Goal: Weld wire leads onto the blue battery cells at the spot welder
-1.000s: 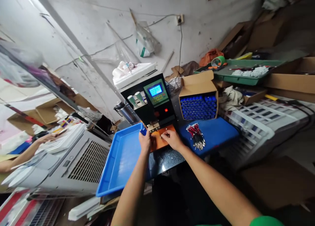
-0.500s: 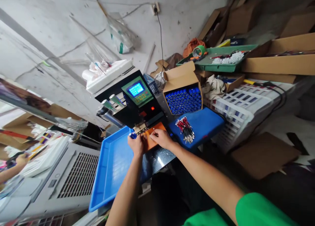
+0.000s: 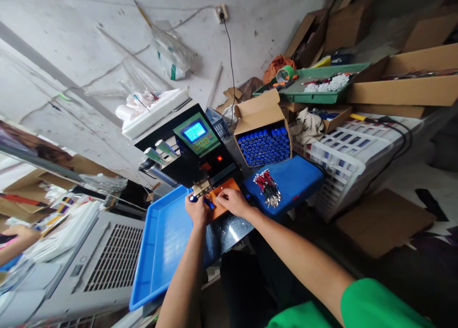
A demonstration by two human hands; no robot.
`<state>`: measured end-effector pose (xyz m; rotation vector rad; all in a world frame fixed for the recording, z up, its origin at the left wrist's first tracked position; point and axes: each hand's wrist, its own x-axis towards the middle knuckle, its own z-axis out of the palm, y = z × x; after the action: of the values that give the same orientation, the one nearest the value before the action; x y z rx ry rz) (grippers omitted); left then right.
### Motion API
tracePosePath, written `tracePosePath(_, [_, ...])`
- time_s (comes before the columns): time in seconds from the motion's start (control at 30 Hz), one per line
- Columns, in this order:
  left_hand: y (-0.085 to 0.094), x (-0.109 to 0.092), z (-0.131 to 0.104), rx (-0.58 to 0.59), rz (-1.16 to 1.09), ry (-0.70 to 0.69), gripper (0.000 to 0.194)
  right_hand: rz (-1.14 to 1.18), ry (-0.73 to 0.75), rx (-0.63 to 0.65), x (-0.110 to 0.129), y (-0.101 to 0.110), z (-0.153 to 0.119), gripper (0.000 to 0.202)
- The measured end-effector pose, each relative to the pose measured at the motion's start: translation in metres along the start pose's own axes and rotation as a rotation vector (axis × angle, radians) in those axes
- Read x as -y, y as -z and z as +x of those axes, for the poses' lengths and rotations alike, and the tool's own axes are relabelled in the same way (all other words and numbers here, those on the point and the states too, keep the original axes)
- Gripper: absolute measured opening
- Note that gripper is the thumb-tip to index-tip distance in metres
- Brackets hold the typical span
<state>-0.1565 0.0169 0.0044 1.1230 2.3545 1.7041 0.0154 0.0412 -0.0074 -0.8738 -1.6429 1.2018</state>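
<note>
My left hand (image 3: pixel 196 211) is closed around a blue cylindrical battery cell (image 3: pixel 209 203), just under the brass-coloured electrode head (image 3: pixel 202 189) of a spot welder (image 3: pixel 196 137). Blue also shows at the far side of the fingers; whether it is the same cell I cannot tell. My right hand (image 3: pixel 232 201) is over the orange work plate (image 3: pixel 229 185), thumb and fingers pinched together. A tiny white tip shows at its fingers, too small to name. To the right, a bundle of red and black wire leads (image 3: pixel 267 189) with white connectors lies on a blue pad (image 3: pixel 300 178).
Behind the pad stands a cardboard box (image 3: pixel 265 147) packed with blue cells. A blue tray (image 3: pixel 161 251) sits left of my hands. White crates (image 3: pixel 336 161) and a green tray (image 3: pixel 315 97) are at the right. Another person's arm (image 3: pixel 17 244) shows at far left.
My left hand has shifted slightly, and more blue of the cell now shows between my hands beneath the electrode head. My right hand stays pinched in nearly the same place.
</note>
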Motion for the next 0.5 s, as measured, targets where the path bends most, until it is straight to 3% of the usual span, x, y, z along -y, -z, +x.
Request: tracePosePath(0.5, [0.0019, -0.0065, -0.0015, 0.011, -0.261, 0.123, 0.044, 0.008, -0.006, 0.013, 0.0022, 0.0024, 0.0008, 0.013])
